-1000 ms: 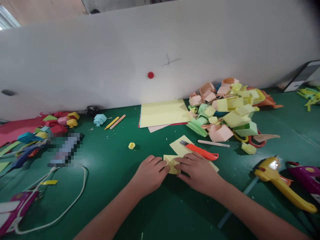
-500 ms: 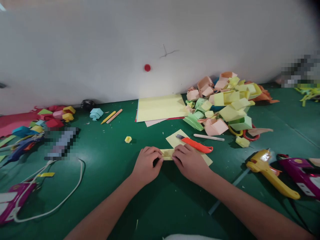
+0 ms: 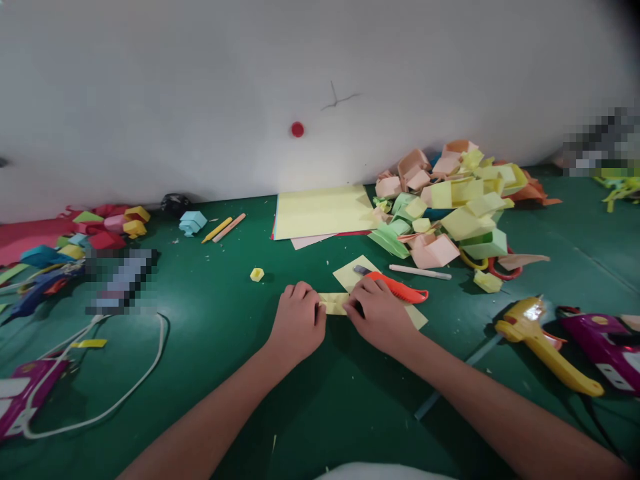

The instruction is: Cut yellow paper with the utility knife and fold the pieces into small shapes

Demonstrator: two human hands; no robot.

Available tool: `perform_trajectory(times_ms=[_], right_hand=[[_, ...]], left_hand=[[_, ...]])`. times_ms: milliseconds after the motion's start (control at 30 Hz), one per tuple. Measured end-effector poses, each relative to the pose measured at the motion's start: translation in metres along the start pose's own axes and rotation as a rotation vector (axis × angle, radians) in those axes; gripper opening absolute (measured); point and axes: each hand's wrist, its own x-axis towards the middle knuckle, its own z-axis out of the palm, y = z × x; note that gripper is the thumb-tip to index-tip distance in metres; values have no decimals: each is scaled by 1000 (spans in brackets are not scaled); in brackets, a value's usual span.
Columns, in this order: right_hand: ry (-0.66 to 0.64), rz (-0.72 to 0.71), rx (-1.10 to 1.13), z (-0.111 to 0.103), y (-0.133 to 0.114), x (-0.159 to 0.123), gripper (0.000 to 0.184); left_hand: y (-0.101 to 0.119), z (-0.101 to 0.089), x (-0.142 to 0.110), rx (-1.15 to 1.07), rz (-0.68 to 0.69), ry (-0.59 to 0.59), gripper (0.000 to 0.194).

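A narrow strip of pale yellow paper [image 3: 334, 303], creased along its length, is stretched between my two hands. My left hand [image 3: 299, 320] pinches its left end, and my right hand [image 3: 377, 313] pinches the right end; the fingers cover both ends. Just beyond my right hand, an orange utility knife [image 3: 407, 291] lies across a flat yellow paper sheet [image 3: 350, 272], which is partly under that hand. A small yellow folded paper cup [image 3: 257, 274] sits on the green table beyond my left hand.
A heap of folded paper pieces [image 3: 450, 200] stands at the back right, with scissors [image 3: 510, 268] and a white pen [image 3: 420, 271] before it. A yellow glue gun [image 3: 545, 340] lies right. Stacked paper sheets [image 3: 323, 212] rest by the wall. A phone [image 3: 125, 280] and white cable [image 3: 163, 347] lie left.
My fingers have shifted slightly on the yellow paper strip, and a little more of its middle shows. The whole view has tilted slightly; the other things lie where they were.
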Motion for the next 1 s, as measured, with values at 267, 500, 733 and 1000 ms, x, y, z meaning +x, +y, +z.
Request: perform_trajectory(times_ms=[267, 500, 733, 1000], right_hand=[[-2, 17, -24, 1, 0, 2, 13], [24, 4, -34, 4, 3, 1, 10], [-14, -211, -34, -5, 2, 0, 23], [-87, -360, -38, -10, 5, -6, 27]], left_hand=[[1, -2, -3, 91, 71, -13, 6], [-8, -9, -6, 126, 207, -19, 15], [-7, -13, -12, 191, 305, -44, 21], [-4, -8, -18, 205, 360, -83, 24]])
